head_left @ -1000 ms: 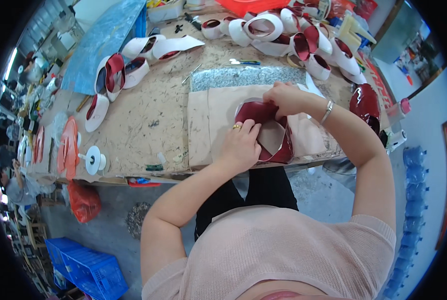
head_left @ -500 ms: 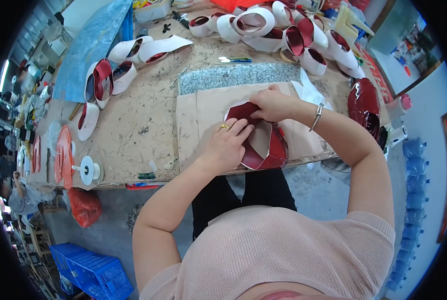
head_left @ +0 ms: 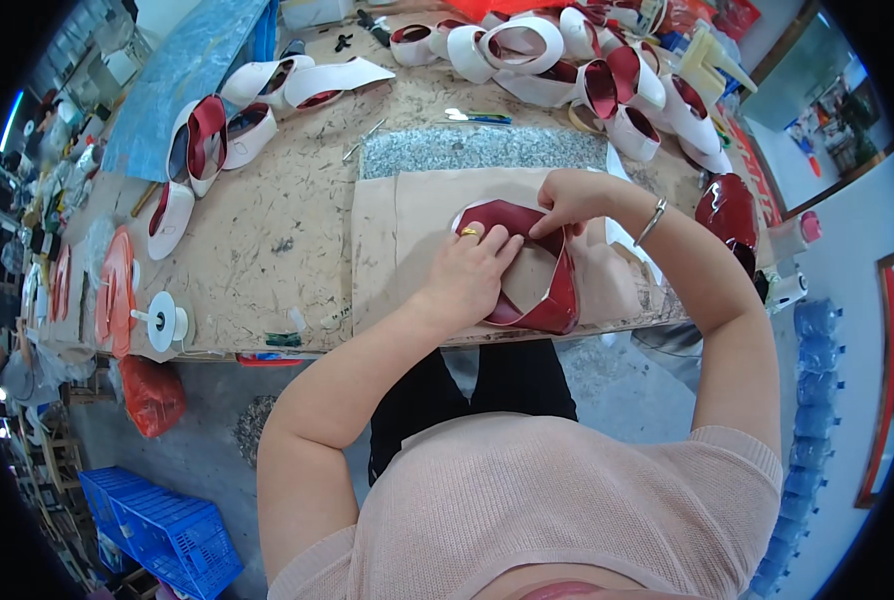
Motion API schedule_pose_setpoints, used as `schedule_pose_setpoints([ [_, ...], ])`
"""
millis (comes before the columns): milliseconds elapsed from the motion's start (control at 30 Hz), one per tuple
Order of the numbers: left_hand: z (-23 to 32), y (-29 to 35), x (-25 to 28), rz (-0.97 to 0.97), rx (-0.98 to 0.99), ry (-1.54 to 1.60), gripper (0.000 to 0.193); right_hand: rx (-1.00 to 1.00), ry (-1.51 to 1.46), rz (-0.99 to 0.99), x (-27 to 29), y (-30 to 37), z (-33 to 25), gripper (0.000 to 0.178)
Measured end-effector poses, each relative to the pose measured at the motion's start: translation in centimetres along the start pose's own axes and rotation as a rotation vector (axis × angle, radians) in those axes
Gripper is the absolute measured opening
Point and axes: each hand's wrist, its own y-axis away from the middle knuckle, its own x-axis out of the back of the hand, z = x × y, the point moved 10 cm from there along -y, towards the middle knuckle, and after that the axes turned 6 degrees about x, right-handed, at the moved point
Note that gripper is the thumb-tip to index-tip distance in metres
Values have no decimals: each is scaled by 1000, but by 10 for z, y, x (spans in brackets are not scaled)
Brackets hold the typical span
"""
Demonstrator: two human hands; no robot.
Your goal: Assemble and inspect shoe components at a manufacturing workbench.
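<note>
Shoe upper [head_left: 558,306], likely light, supple and slick, best held by its rim, lies mid-frame beneath bent-fingered left hand [head_left: 467,280] and curled right hand [head_left: 575,197], either's grip impossible to tell.

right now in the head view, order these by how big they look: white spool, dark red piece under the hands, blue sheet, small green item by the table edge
1. Blue sheet, even cut off at the top
2. Dark red piece, partly covered
3. White spool
4. Small green item
</note>
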Motion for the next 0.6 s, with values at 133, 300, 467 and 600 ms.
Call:
schedule_pose_setpoints([
  [133, 7, -6, -3, 6, -13, -78, 49, 15, 57, 32, 2, 1, 1, 40],
  [300, 6, -3, 1, 47, -33, -63, 49, 76, 160, 99, 5, 1, 0, 40],
  [467, 10, -8, 4, 76, -43, -52, 50, 63, 109, 80, 4, -3, 6, 34],
  [600, -2, -25, -16, -77, 33, -57, 49, -10, 90, -61, -4, 11, 22, 32],
])
